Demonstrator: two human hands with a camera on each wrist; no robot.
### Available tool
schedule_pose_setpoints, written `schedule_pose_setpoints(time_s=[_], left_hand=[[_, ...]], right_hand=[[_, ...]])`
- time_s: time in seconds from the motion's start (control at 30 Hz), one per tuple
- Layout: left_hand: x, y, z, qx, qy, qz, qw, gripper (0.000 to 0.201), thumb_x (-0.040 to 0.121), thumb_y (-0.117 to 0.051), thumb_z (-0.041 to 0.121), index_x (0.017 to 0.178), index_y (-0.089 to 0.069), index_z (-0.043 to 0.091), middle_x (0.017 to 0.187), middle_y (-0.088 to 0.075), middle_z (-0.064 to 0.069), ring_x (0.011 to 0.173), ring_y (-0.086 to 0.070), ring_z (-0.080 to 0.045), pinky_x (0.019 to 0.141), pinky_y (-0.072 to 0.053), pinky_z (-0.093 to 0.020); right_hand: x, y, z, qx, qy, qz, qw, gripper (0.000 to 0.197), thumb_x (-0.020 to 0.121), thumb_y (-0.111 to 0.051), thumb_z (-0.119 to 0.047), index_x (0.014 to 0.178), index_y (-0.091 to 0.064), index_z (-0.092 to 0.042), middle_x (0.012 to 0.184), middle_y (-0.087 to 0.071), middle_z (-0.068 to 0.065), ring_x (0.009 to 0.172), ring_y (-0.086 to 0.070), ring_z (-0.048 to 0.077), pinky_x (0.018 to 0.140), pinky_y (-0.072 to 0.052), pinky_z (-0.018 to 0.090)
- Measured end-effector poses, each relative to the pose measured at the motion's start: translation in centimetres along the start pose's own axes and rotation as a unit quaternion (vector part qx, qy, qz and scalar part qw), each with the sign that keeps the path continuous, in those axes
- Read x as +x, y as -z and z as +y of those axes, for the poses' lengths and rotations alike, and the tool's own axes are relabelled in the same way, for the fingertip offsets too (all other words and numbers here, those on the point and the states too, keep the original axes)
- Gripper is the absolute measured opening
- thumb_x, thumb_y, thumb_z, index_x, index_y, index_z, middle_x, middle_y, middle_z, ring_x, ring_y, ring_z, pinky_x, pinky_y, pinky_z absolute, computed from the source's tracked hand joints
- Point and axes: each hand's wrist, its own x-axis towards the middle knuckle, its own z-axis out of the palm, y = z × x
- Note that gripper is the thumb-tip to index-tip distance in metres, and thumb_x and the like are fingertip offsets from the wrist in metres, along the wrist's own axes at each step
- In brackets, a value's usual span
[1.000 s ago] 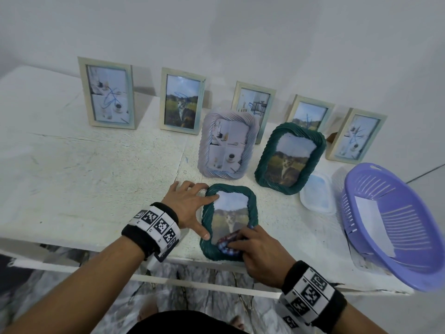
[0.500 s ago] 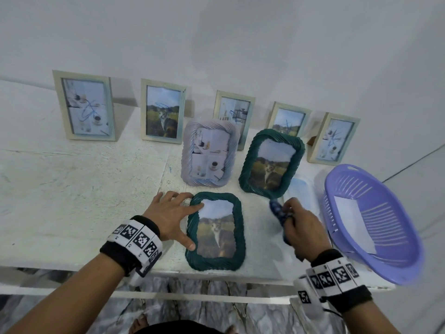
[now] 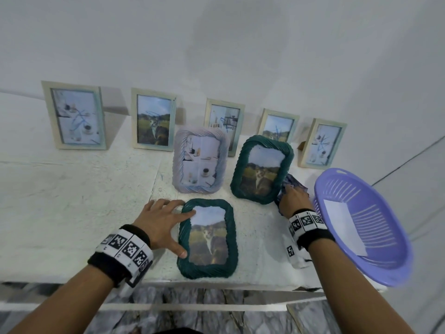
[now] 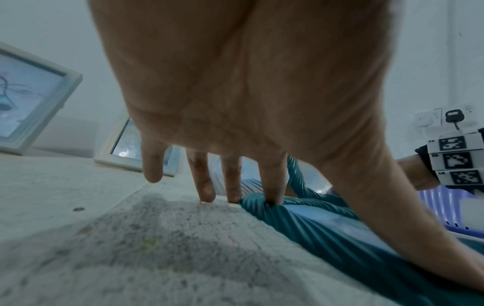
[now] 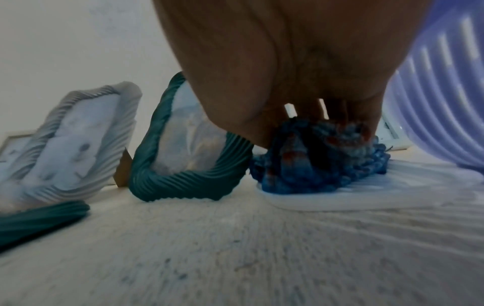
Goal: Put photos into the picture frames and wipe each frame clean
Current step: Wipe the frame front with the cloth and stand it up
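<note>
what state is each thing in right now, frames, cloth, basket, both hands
flat green frame: lying face up at the table edge, cat photo in
left hand: fingers spread, resting on its left rim
standing green frame: propped up, cat photo in
lilac frame: propped up, photo in
five pale frames: standing along the wall, photos in
blue cloth: bunched on a white lid
right hand: on the cloth
purple basket: overhanging the edge, paper inside

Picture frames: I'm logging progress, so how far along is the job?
Done: all eight frames in view hold photos, seven standing. In hand: the left hand rests on the flat green frame, and the right hand sets the cloth on a white lid. Left: standing that frame up; scribbles remain on several back-row frames.
</note>
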Motion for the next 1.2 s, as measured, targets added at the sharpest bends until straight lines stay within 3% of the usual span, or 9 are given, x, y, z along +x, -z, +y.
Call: schedule_pose_setpoints(time_s=[0.3,0.4,0.5,0.63,0.8,0.97,1.03,1.13,1.2], left_hand=[[-0.6,-0.7,0.0,-0.059,0.007,0.003,0.998,0.128,0.037,-0.031,0.103,0.146,0.011,0.050,0.161,0.008,0.007,0.147,0.003,-0.021,0.119,-0.006,-0.047],[-1.4,-1.0,0.6,-0.101,0.035,0.033,0.994,0.116,0.064,-0.066,0.075,0.150,0.006,0.044,0.161,0.002,0.005,0.146,-0.003,-0.023,0.117,-0.013,-0.045],[-2.2,-1.5,1.3,-0.120,0.055,0.067,0.989,0.109,0.070,-0.070,0.066,0.153,-0.009,0.033,0.155,-0.017,0.002,0.138,-0.019,-0.023,0.112,-0.027,-0.040],[-3.0,-2.8,2.4,-0.186,0.046,0.096,0.977,0.093,0.081,-0.068,0.049,0.154,-0.014,0.024,0.144,-0.033,0.000,0.127,-0.035,-0.020,0.104,-0.036,-0.032],[-3.3,-3.9,3.0,-0.293,0.039,0.143,0.945,0.077,0.092,-0.053,0.051,0.153,-0.016,0.022,0.137,-0.039,-0.003,0.126,-0.038,-0.018,0.105,-0.034,-0.026],[-4.5,-2.5,4.3,-0.480,0.022,0.177,0.859,0.054,0.083,-0.042,0.076,0.132,-0.023,0.064,0.118,-0.056,0.011,0.116,-0.047,-0.011,0.099,-0.042,-0.033],[-5.0,-1.3,4.9,-0.593,-0.001,0.172,0.787,0.047,0.082,-0.051,0.069,0.125,-0.036,0.058,0.112,-0.063,0.016,0.108,-0.060,-0.003,0.092,-0.050,-0.025],[-5.4,-0.4,4.8,-0.702,-0.006,0.165,0.693,0.097,0.069,-0.054,0.081,0.149,-0.024,0.036,0.126,-0.055,0.018,0.106,-0.057,0.008,0.094,-0.051,-0.026],[-5.8,0.0,4.3,-0.728,-0.014,0.180,0.662,0.094,0.072,-0.052,0.079,0.151,-0.021,0.037,0.134,-0.053,0.013,0.114,-0.058,-0.001,0.094,-0.053,-0.035]], right_hand=[[-6.6,-0.2,-0.4,0.130,0.047,0.136,0.981,0.031,0.093,-0.046,-0.017,0.122,-0.054,-0.007,0.120,-0.054,0.018,0.106,-0.050,0.035,0.090,-0.041,0.039],[-11.1,-1.5,-3.3,0.227,0.106,0.072,0.965,0.033,0.096,-0.048,-0.024,0.127,-0.053,-0.014,0.114,-0.061,0.009,0.099,-0.056,0.022,0.085,-0.046,0.031],[-12.9,-4.2,-6.1,0.239,0.147,-0.035,0.959,0.044,0.096,-0.049,-0.027,0.138,-0.044,-0.016,0.116,-0.061,0.012,0.103,-0.057,0.027,0.088,-0.045,0.034],[-13.7,-6.0,-8.4,0.291,0.128,-0.017,0.948,0.034,0.089,-0.048,-0.022,0.122,-0.052,-0.013,0.095,-0.056,0.010,0.092,-0.049,0.027,0.074,-0.037,0.033],[-13.5,-5.6,-8.4,0.565,-0.008,-0.064,0.823,0.020,0.091,-0.055,-0.005,0.104,-0.067,-0.013,0.104,-0.067,0.016,0.094,-0.061,0.028,0.084,-0.052,0.042],[-16.0,-2.6,-10.2,0.723,0.047,-0.147,0.674,0.019,0.100,-0.045,-0.017,0.111,-0.059,-0.010,0.104,-0.069,0.012,0.088,-0.064,0.024,0.068,-0.052,0.032],[-16.9,-1.5,-11.3,0.734,0.089,-0.177,0.650,0.024,0.101,-0.040,-0.027,0.118,-0.055,-0.017,0.110,-0.068,0.007,0.097,-0.066,0.022,0.071,-0.053,0.033],[-17.8,-0.8,-13.3,0.703,0.168,-0.138,0.677,0.024,0.101,-0.046,-0.026,0.124,-0.051,-0.020,0.118,-0.065,0.005,0.107,-0.064,0.023,0.081,-0.056,0.041],[-18.2,-0.6,-14.7,0.649,0.225,-0.085,0.722,0.028,0.096,-0.054,-0.021,0.124,-0.052,-0.023,0.120,-0.062,-0.002,0.107,-0.063,0.021,0.081,-0.057,0.043]])
